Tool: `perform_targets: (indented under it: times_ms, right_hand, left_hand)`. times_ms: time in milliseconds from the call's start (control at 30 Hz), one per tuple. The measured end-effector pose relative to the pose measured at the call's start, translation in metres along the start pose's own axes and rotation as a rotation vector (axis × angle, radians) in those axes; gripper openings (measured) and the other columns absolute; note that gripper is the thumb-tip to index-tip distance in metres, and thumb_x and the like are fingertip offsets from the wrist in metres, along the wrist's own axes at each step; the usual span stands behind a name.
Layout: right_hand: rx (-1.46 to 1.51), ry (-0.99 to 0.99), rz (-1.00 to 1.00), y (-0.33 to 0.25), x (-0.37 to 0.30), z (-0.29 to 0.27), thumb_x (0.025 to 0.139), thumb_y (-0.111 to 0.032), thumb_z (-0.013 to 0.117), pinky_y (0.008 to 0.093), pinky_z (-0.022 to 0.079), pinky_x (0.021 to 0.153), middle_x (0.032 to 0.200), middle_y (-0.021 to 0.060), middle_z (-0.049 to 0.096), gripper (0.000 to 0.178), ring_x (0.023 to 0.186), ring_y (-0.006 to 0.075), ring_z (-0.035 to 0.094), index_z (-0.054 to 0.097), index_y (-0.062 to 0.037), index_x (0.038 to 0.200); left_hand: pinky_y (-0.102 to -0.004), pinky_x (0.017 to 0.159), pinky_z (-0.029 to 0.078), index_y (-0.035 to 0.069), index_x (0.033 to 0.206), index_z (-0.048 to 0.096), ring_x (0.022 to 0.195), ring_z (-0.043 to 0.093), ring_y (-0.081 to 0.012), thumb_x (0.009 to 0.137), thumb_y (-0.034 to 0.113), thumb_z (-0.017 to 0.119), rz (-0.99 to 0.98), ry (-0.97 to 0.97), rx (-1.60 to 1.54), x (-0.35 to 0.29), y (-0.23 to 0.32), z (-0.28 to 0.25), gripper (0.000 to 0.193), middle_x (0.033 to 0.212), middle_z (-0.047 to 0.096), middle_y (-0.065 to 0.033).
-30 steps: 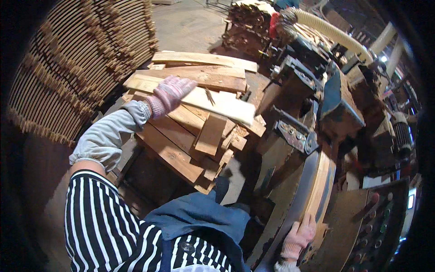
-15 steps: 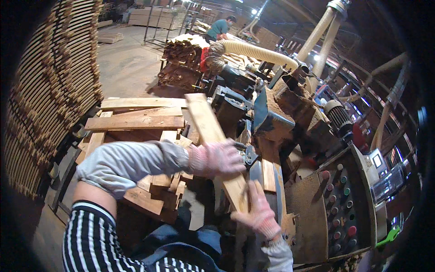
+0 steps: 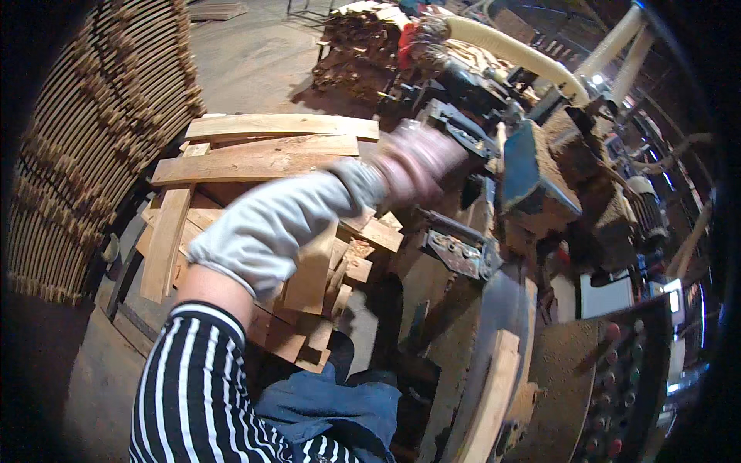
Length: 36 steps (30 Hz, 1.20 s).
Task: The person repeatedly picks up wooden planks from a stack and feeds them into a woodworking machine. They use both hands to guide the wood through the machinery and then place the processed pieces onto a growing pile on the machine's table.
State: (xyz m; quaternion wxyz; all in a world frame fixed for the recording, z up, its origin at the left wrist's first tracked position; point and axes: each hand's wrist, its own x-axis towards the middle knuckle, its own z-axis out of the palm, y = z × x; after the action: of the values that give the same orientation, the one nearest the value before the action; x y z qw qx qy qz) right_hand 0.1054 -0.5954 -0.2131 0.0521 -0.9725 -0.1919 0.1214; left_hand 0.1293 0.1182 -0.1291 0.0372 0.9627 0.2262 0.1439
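Left hand [image 3: 421, 164] moved forward; board [image 3: 492, 397] on machine [image 3: 498, 301]

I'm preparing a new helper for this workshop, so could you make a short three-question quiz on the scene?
1. True or false: the right hand shows in the picture beside the left hand.
2. What colour is the thick ridged hose? A) green B) cream C) black
3. Fill in: the narrow board at the lower edge lies to the ____ of the button panel.

Key: 1. False; 2. B; 3. left.
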Motion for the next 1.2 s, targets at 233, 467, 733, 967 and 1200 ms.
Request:
perform_targets:
  times_ms: [233, 467, 733, 967, 1200]
  right_hand:
    - [-0.033, 0.840, -0.043, 0.023, 0.137, 0.071, 0.088, -0.072, 0.074, 0.0520, 0.056, 0.101, 0.141, 0.0243, 0.065, 0.101, 0.127, 0.0442, 0.063, 0.045, -0.0095, 0.163]
    - [0.372, 0.851, -0.121, -0.161, 0.312, 0.008, 0.085, -0.023, 0.079, 0.0528, 0.042, 0.121, 0.162, 0.0275, 0.041, 0.110, 0.146, 0.0424, 0.049, 0.015, -0.0077, 0.173]
    - [0.298, 0.560, -0.338, -0.179, 0.239, -0.021, 0.082, -0.018, 0.077, 0.0517, 0.043, 0.115, 0.143, 0.0289, 0.057, 0.087, 0.130, 0.0483, 0.055, 0.044, -0.0004, 0.160]
    - [-0.142, 0.250, -0.368, -0.042, 0.072, -0.010, 0.086, -0.031, 0.082, 0.0560, 0.050, 0.106, 0.134, 0.0287, 0.064, 0.076, 0.120, 0.0516, 0.061, 0.056, -0.0026, 0.152]
    - [-0.094, 0.572, -0.758, -0.059, 0.176, 0.012, 0.087, -0.012, 0.075, 0.0560, 0.046, 0.110, 0.136, 0.0293, 0.063, 0.062, 0.124, 0.0492, 0.060, 0.060, 0.0027, 0.145]
  left_hand:
    - [-0.0506, 0.119, 0.042, 0.008, 0.149, 0.056, 0.138, 0.057, -0.0394, 0.078, 0.068, 0.078, -0.613, -0.125, 0.312, -0.145, -0.331, 0.038, 0.096, 0.148, 0.062, -0.0217]
    - [-0.0442, 0.104, 0.056, 0.001, 0.137, 0.065, 0.124, 0.068, -0.0396, 0.073, 0.042, 0.080, -0.837, -0.135, -0.030, -0.146, -0.231, -0.024, 0.078, 0.133, 0.071, -0.0252]
    - [-0.0439, 0.108, 0.052, 0.005, 0.144, 0.063, 0.127, 0.067, -0.0378, 0.076, 0.054, 0.086, -0.589, -0.239, -0.254, -0.182, -0.277, -0.010, 0.087, 0.137, 0.070, -0.0235]
    - [-0.0433, 0.110, 0.051, 0.007, 0.149, 0.058, 0.129, 0.066, -0.0364, 0.072, 0.051, 0.091, -0.622, -0.489, -0.176, -0.199, -0.259, -0.010, 0.095, 0.140, 0.069, -0.0223]
    - [-0.0477, 0.098, 0.059, 0.005, 0.139, 0.062, 0.109, 0.075, -0.0379, 0.082, 0.038, 0.082, -0.568, -0.140, -0.065, -0.212, -0.211, -0.026, 0.069, 0.113, 0.077, -0.0233]
